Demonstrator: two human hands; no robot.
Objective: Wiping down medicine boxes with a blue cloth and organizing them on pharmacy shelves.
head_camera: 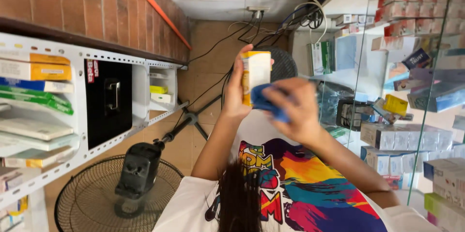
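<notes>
Between metal shelf (145,125) and glass cabinet (411,115), left hand (236,97) grip closed around yellow-and-white box (256,73), right hand (296,111) grip clenched on blue cloth (265,102), cloth touching box.

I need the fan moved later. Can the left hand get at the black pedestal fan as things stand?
Probably not at once: the left hand holds a yellow-and-white box, and the fan stands apart.

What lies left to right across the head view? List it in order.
Stacked flat boxes, black case, left hand on a yellow-white carton, right hand with a blue cloth, white boxes.
</notes>
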